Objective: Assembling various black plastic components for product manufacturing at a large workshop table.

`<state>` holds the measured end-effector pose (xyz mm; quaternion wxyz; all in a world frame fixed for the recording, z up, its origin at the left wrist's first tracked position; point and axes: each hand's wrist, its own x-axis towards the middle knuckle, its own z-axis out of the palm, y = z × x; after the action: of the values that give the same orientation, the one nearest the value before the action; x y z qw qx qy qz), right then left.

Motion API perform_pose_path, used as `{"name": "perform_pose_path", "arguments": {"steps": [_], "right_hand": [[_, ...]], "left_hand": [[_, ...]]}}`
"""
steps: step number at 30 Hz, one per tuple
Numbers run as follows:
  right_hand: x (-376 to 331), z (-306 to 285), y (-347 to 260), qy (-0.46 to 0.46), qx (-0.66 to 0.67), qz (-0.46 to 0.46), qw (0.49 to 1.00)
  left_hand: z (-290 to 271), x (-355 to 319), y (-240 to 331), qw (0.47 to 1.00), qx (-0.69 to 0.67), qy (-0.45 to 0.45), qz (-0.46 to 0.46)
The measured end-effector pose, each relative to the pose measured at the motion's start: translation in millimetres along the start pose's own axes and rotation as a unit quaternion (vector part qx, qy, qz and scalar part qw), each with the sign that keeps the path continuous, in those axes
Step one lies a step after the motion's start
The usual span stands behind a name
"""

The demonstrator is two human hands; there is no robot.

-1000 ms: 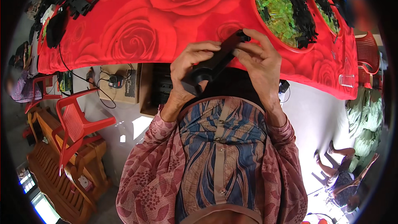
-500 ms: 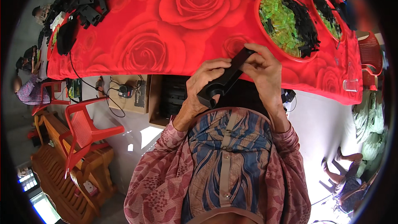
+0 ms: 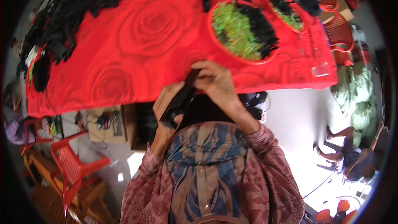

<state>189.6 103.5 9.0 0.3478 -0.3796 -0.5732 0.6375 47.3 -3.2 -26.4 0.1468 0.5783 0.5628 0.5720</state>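
Observation:
A long black plastic part (image 3: pixel 181 98), with a rounded socket-like opening at its near end, is held at a slant in front of me near the table's front edge. My left hand (image 3: pixel 162 103) is closed round its lower left side, the thumb by the near end. My right hand (image 3: pixel 215 82) pinches its far end between thumb and fingers. Motion blur hides whether a small piece is between the right fingertips. Just beyond my right hand stands a round red basin (image 3: pixel 216 49) holding translucent green pieces (image 3: pixel 233 31) and small black pieces (image 3: pixel 262 27).
Black plastic parts (image 3: pixel 62 25) pile up at the table's far left. A second basin (image 3: pixel 301 29) and a drinking glass (image 3: pixel 320 69) are at the right of the red rose-patterned tablecloth (image 3: pixel 145 29). A red chair (image 3: pixel 76 161) and cardboard box (image 3: pixel 108 128) stand on the left; a person (image 3: pixel 350 157) sits low right.
My view has swung to the right, so the table and both hands appear further left and slightly lower. Both hands keep their hold on the black part.

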Motion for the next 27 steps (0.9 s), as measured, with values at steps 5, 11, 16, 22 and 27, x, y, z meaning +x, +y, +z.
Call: {"name": "perform_pose_path", "arguments": {"steps": [5,11,16,22,27], "right_hand": [[-4,-18,-12,-0.014,-0.036,-0.003,0.999],[-7,-24,-23,-0.054,-0.1,-0.061,0.992],[-16,-18,-23,-0.029,-0.221,-0.142,0.964],[-24,-6,-19,0.025,-0.388,-0.313,0.866],[-25,4,-11,0.035,-0.383,-0.307,0.871]], "left_hand": [[3,1,17,0.986,-0.076,-0.125,-0.074],[2,-1,5,0.783,-0.543,-0.141,-0.267],[3,8,30,0.844,-0.439,-0.146,-0.272],[14,8,24,0.888,-0.328,-0.14,-0.289],[27,6,28,0.952,-0.158,-0.058,-0.256]]}}
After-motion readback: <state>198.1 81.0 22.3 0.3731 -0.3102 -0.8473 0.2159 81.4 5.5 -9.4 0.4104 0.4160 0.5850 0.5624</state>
